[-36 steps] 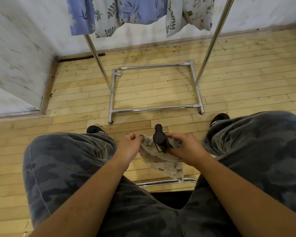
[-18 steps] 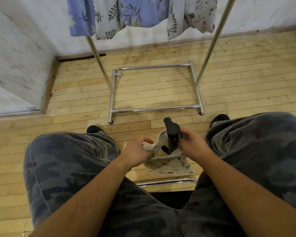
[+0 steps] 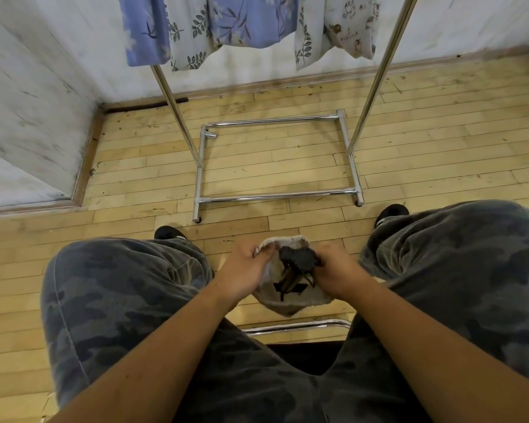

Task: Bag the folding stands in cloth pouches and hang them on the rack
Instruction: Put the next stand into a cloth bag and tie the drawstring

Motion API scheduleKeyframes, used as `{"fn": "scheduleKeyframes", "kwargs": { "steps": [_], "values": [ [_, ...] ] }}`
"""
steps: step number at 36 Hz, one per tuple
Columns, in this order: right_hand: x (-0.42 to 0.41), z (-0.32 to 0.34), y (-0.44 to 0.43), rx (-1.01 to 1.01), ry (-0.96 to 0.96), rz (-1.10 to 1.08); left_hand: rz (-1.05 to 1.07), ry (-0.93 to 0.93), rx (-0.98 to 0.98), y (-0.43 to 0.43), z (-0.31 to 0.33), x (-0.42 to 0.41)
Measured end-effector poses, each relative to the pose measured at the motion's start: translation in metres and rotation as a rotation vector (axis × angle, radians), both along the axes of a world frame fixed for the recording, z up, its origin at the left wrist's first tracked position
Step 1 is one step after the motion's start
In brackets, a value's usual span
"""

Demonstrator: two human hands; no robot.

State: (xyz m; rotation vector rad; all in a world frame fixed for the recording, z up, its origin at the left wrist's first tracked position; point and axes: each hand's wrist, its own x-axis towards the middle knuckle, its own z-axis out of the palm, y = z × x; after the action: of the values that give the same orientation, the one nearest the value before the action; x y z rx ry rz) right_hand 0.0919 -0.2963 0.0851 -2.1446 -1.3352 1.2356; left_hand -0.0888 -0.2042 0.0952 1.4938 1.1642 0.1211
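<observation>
**Plank floor, chrome rack, one stand partly bagged**

Pale wooden floor of narrow, scuffed planks runs up to a white, streaky wall. On the floor stands the rack, made of polished round metal tubing with a rectangular base and two slanting uprights. Several printed cloth pouches hang from the top of it. They are thin and limp, blue or cream with leaf and flower patterns, so I judge that part of the job is already done.

Nearer the camera, between the seated person's knees, an off-white pouch hangs in the air. It is soft and slightly fuzzy, its mouth is held open, and its bottom sags into a rounded point. The folding stand sits half inside it. Its folded dark legs, with a brownish section, reach down into the cloth, and its knobbly black head is above the rim.

The left hand is curled round the pouch's rim and keeps the mouth spread. The right hand is clamped on the stand's head.

As I read it, this stand has yet to be pushed fully in, the pouch closed and then hung on the rack. The frame cannot show whether more stands remain.
</observation>
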Motion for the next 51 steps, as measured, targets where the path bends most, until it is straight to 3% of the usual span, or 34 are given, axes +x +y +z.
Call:
{"fn": "scheduleKeyframes", "kwargs": {
  "steps": [7,13,21,25,31,36,38,41,44,48,51],
  "values": [
    [0.003,-0.006,0.000,-0.013,-0.087,-0.052,0.105,-0.054,0.018,0.015,-0.003,-0.003],
    [0.004,-0.002,-0.003,0.178,0.024,-0.171,0.194,0.240,0.192,0.025,-0.020,-0.018],
    [0.010,-0.006,-0.001,0.175,-0.002,-0.287,0.059,0.287,0.361,0.024,-0.018,-0.017],
    [0.014,-0.014,-0.001,0.126,-0.057,-0.379,0.132,0.217,0.302,0.026,-0.015,-0.017],
    [0.019,-0.020,-0.002,0.002,-0.144,-0.476,0.354,-0.013,0.044,0.032,-0.015,-0.015],
    [0.025,-0.026,-0.005,-0.089,-0.110,-0.549,0.434,-0.124,-0.064,0.032,-0.008,-0.014],
    [0.027,-0.028,-0.005,-0.118,-0.064,-0.613,0.422,-0.120,-0.057,0.031,-0.006,-0.014],
    [0.030,-0.031,-0.004,-0.124,0.136,-0.786,0.389,-0.137,-0.074,0.030,-0.007,-0.014],
    [0.027,-0.023,-0.001,-0.108,0.332,-0.822,0.258,-0.120,-0.045,0.030,-0.008,-0.013],
    [0.017,-0.013,-0.001,-0.033,0.452,-0.641,-0.010,0.013,-0.037,0.018,-0.004,-0.009],
    [0.005,-0.009,0.000,0.031,0.434,-0.461,-0.064,0.034,-0.087,0.008,-0.001,-0.003]
  ]
}}
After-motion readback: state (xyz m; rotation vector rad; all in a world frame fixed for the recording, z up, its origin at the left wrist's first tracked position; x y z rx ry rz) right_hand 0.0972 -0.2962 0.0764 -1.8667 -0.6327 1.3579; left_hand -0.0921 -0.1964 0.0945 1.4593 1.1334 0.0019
